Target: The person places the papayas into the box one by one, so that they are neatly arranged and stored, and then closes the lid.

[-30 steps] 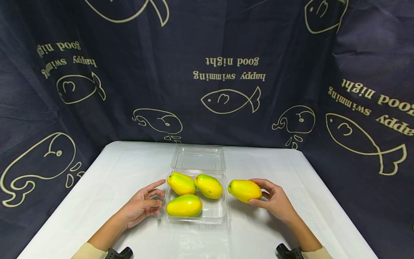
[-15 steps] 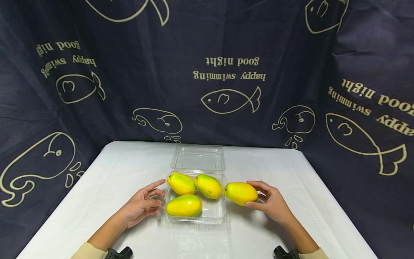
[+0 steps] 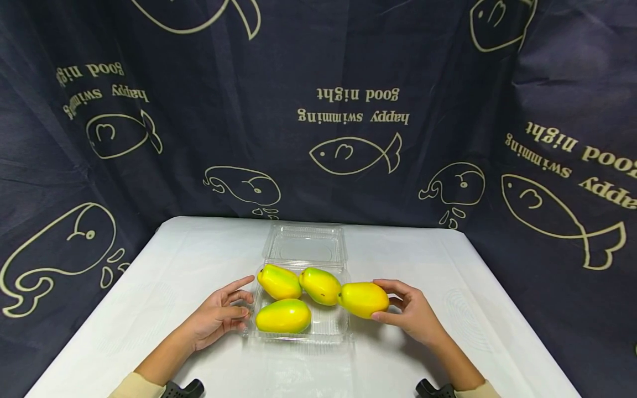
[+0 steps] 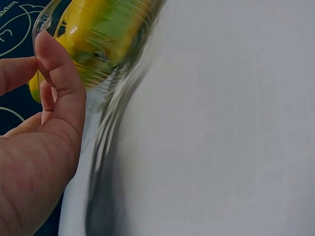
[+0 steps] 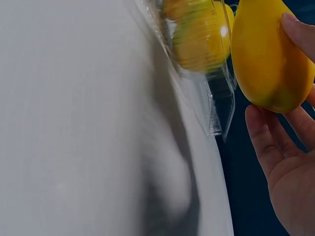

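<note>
The right hand (image 3: pixel 415 315) holds a yellow papaya (image 3: pixel 365 299) by its wide end, thumb on one side and fingers on the other. That papaya is raised at the right wall of an open clear plastic container (image 3: pixel 328 326), its narrow end over the rim. Inside lie three yellow-green papayas: one at the back left (image 3: pixel 280 282), one at the back right (image 3: pixel 320 286) and one at the front left (image 3: pixel 283 316). At the container's left side, the left hand (image 3: pixel 219 316) pinches the rim between thumb and finger, as the left wrist view shows (image 4: pixel 44 147).
The container's lid (image 3: pixel 304 244) lies folded back behind it. A white-covered table (image 3: pixel 209 260) carries everything. Dark curtain cloth (image 3: pixel 318 66) with fish and whale drawings stands behind and at both sides.
The right hand has moved left and slightly nearer with its papaya, from beside the container to over its right rim. The left hand and the other papayas have stayed put.
</note>
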Available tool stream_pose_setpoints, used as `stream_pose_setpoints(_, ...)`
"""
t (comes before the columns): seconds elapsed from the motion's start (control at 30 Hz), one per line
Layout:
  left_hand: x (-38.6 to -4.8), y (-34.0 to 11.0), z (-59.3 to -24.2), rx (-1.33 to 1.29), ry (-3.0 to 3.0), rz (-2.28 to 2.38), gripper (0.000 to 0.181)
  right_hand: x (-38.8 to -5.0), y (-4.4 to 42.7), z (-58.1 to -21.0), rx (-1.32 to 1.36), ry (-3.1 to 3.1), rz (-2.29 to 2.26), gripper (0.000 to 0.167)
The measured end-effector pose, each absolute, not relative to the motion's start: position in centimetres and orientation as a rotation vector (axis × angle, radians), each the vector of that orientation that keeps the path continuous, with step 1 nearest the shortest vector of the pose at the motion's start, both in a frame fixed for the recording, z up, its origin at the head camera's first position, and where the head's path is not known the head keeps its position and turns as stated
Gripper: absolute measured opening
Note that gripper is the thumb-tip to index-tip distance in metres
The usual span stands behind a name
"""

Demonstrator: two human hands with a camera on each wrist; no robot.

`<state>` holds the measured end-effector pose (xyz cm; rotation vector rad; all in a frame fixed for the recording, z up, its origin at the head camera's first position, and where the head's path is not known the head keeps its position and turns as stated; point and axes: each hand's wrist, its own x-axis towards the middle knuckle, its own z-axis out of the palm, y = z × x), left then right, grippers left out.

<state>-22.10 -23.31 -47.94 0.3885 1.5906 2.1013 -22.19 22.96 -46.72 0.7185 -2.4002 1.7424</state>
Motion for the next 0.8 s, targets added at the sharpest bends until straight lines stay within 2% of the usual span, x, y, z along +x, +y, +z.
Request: stream_pose_setpoints(0.8,-22.1,-23.2,-47.9,0.377,1.6,2.094,0.081,-21.8,20.8,-45.6,0.752,-2.373,1.763,0.057)
